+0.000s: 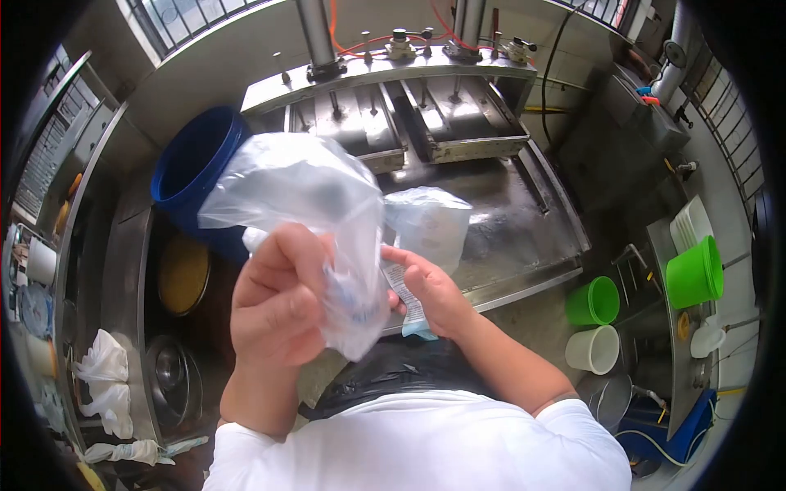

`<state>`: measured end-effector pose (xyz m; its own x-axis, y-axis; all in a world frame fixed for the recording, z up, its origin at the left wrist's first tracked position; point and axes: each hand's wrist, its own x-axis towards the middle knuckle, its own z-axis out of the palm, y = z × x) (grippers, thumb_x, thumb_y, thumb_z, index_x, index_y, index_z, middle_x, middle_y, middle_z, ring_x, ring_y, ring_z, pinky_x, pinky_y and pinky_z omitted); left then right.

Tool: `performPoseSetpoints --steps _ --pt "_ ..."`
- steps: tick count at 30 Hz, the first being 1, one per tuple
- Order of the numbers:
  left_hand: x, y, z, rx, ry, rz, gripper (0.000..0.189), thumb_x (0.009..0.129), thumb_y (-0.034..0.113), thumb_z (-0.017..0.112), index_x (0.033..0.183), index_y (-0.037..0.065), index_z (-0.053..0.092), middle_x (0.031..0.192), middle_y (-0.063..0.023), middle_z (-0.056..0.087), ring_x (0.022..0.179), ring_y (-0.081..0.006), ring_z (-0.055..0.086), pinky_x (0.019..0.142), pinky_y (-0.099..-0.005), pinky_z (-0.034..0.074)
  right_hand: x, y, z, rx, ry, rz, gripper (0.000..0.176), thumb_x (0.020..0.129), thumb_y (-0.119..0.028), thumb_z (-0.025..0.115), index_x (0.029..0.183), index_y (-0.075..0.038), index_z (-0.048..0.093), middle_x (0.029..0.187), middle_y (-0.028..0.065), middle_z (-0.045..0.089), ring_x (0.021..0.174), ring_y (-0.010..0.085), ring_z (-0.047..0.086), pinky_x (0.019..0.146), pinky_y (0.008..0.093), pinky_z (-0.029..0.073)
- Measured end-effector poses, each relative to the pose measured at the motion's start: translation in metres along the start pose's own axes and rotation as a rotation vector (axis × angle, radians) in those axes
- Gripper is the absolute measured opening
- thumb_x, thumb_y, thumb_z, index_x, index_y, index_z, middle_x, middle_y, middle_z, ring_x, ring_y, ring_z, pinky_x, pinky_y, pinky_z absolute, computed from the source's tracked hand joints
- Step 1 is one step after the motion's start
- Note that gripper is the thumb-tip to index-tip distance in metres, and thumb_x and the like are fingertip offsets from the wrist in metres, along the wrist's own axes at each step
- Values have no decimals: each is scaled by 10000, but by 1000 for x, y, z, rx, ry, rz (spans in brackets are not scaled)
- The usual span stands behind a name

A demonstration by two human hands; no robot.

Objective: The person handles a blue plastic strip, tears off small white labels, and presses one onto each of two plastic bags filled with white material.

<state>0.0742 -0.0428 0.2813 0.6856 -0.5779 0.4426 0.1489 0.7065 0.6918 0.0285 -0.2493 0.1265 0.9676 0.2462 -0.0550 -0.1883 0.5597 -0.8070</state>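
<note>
Two clear plastic bags are being held up over the steel press table [524, 237]. Left hand [274, 299] is clamping curled fingers around the gathered neck of the larger bag [303, 184]. Right hand [434, 295] is pinching the smaller bag [430, 221], fingers closed on its printed strip [407, 301]. Blue drum [192, 168] is standing just behind.

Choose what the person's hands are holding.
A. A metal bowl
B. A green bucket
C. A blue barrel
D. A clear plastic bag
D: the left hand and right hand both grip the bag, while the barrel and bucket stand apart from them.
</note>
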Motion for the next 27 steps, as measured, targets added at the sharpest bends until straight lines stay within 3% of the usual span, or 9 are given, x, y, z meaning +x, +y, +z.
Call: performPoseSetpoints --steps 5,8,11,13,14,16,20,22,27 --pt "4 -43 22 -302 -105 -207 143 1011 101 680 1013 30 557 1056 -152 625 966 -223 622 823 -361 490 -19 -18 -18 128 -133 -28 931 981 -626 668 1617 -20 358 1436 37 560 973 61 579 731 240 502" --pt "7 -63 22 -416 -133 -293 115 1032 106 648 1017 35 559 1092 -157 618 985 -217 604 837 -346 474 -36 -22 -27 203 -85 -16 472 1046 -406 697 1357 -57 638 1187 30 728 950 71 663 728 244 516" --pt "7 -65 25 -361 -137 -299 99 1024 80 664 1042 27 582 1122 -148 624 1020 -196 597 888 -342 474 -53 -33 -39 50 106 -99 227 1057 -275 702 1151 -69 709 1026 36 754 876 74 674 708 245 518" --pt "5 -48 31 550 51 -134 107 1009 57 693 1066 20 611 1180 -136 635 1082 -175 585 960 -330 461 -69 -44 -55 11 200 -61 177 1054 -239 704 1112 -72 711 988 29 749 861 78 668 699 251 515" --pt "4 -43 24 551 57 -132 107 1009 57 693 1066 20 611 1180 -136 635 1082 -175 585 960 -330 461 -77 -50 -63 -26 291 -26 129 1050 -202 706 1074 -76 713 949 22 745 847 82 662 690 257 513" --pt "-2 -35 6 811 239 71 127 991 48 726 1066 19 628 1253 -117 630 1124 -155 569 1012 -311 435 -94 -67 -78 -119 298 12 120 1046 -193 712 1070 -77 719 931 11 731 839 78 653 691 255 508" --pt "-18 -23 -15 768 230 -3 107 1004 64 714 1051 25 627 1299 -105 618 1130 -149 567 1021 -306 425 -105 -81 -69 -467 238 -43 130 1043 -200 719 1058 -72 733 887 -19 690 821 59 621 696 237 487" --pt "-22 -29 -13 578 384 -60 80 1018 73 696 1045 40 628 1312 -91 609 1119 -139 561 1015 -296 414 -98 -81 -68 -478 198 -54 145 1044 -209 720 1071 -67 732 904 -17 693 820 57 616 706 238 491" --pt "-22 -52 -23 728 454 5 71 1058 119 668 1046 60 630 1206 -38 608 1048 -101 551 944 -267 430 -81 -70 -61 -395 196 -29 172 1039 -214 728 1101 -53 726 958 -12 706 822 63 610 720 247 501"
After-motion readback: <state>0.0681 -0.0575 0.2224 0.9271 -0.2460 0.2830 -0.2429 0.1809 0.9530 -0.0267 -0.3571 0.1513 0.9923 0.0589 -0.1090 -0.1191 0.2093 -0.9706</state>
